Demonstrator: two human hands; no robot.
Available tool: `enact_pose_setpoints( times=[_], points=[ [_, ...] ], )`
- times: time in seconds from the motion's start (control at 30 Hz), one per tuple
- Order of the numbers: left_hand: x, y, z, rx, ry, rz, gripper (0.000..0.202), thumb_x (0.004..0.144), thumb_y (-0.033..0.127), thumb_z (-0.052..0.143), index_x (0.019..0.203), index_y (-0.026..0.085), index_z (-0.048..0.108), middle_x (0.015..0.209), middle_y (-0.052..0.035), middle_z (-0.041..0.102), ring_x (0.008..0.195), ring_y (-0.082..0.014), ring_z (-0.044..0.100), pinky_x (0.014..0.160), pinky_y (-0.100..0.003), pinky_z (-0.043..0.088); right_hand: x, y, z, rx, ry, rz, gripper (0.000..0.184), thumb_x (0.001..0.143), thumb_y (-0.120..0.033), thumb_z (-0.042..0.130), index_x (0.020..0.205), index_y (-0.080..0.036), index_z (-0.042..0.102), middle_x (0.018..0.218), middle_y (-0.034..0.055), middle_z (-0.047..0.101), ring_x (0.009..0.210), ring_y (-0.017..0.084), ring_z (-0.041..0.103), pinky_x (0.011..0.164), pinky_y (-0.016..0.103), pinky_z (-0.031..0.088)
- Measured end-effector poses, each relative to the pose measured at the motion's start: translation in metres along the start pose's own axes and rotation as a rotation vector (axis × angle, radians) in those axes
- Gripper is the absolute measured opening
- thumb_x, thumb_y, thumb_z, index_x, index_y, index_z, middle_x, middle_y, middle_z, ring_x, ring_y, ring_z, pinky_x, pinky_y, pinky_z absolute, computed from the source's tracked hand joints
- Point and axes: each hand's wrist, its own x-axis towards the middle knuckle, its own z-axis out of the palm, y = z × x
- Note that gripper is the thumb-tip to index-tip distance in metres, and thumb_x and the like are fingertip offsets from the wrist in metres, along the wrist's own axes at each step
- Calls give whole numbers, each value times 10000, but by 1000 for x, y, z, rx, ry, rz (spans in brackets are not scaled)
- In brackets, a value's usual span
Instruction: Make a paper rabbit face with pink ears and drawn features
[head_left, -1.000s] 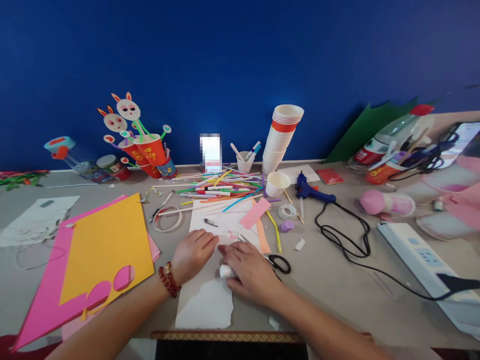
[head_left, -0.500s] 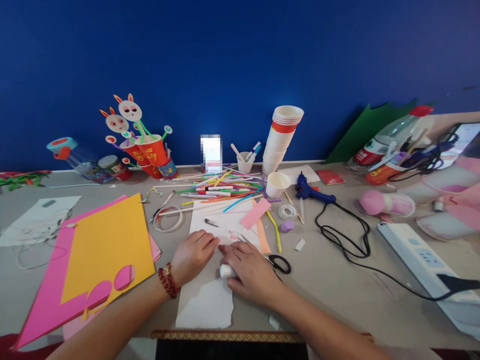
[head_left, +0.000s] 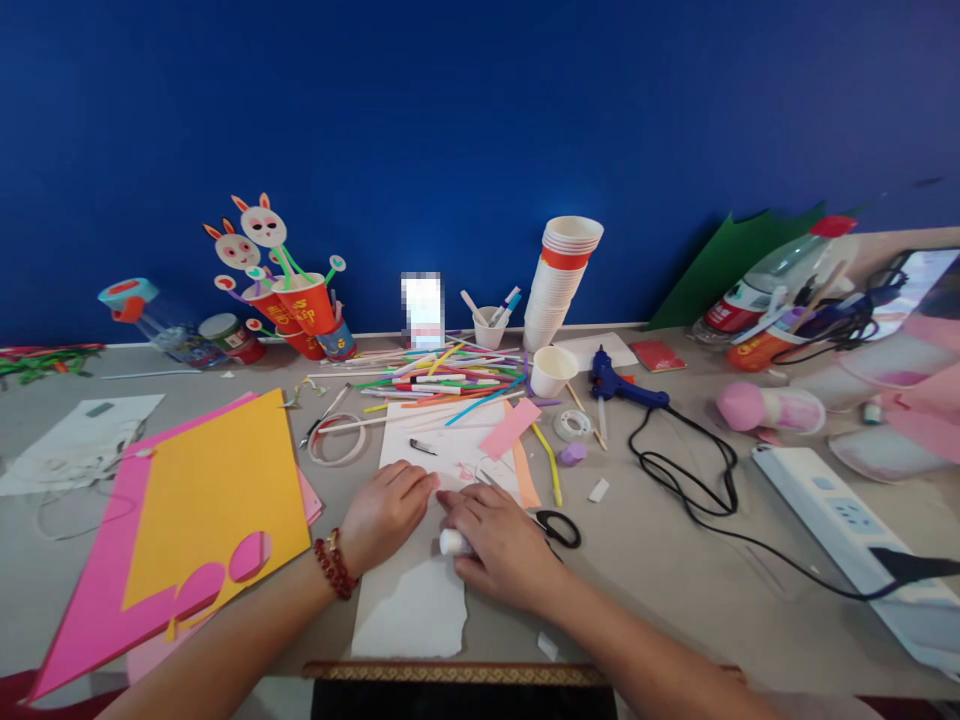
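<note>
My left hand is closed, its fingertips pressed onto a small pink paper piece on white paper with a torn lower edge. Almost touching it, the fingertips of my right hand reach down to the same spot. Between that hand's thumb and fingers lies a white cylinder, perhaps a glue stick, its other end hidden under the palm. Black-handled scissors lie beside my right hand, blades partly covered. Ahead are a black pen cap and a pink paper strip.
Yellow and pink card sheets lie at left. Colourful pipe cleaners and pens are heaped ahead, near a paper cup stack. A blue glue gun trails its cord to a power strip at right.
The view has shifted very slightly. Both hands stay in nearly the same place over the paper, and a bit more pink shows at the left fingertips.
</note>
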Motion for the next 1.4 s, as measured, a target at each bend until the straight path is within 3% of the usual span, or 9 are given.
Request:
enact_pose_setpoints(
  times=[0.13,0.27,0.47,0.67,1.4],
  points=[
    [-3,-3,-1,-135,44,-71,308,900,111,472,1178,170,591,1000,-97,655,941,-217,610,838,-371,547,0,0,-1,0,-2,-3,319,796,-238,609,1108,-178,629,1366,98,586,1172,278,495,1053,460,363],
    [-7,-4,-6,-202,84,-133,330,850,89,467,1145,169,592,1042,-101,633,992,-224,595,871,-373,535,0,0,-1,3,-1,-9,308,795,-236,616,1098,-182,633,1379,94,577,1172,277,497,1055,458,362],
    [-16,1,-14,-121,-1,-63,308,849,87,491,1106,175,635,979,-94,615,916,-239,570,800,-389,513,-1,1,2,13,25,-2,335,791,-239,619,1120,-178,632,1401,87,567,1190,283,491,1076,466,338],
    [-18,3,-11,-80,-22,-15,416,871,107,500,1269,200,581,1026,-104,606,935,-252,547,813,-413,503,-1,0,1,3,19,-8,319,793,-237,617,1106,-177,635,1406,91,562,1183,285,497,1065,466,347],
    [-13,3,-9,-28,-108,-29,396,904,170,511,1295,185,566,1062,-114,600,973,-254,537,845,-423,499,-1,1,3,10,25,4,305,794,-244,618,1091,-175,633,1393,92,574,1180,278,496,1055,447,355]
  ],
)
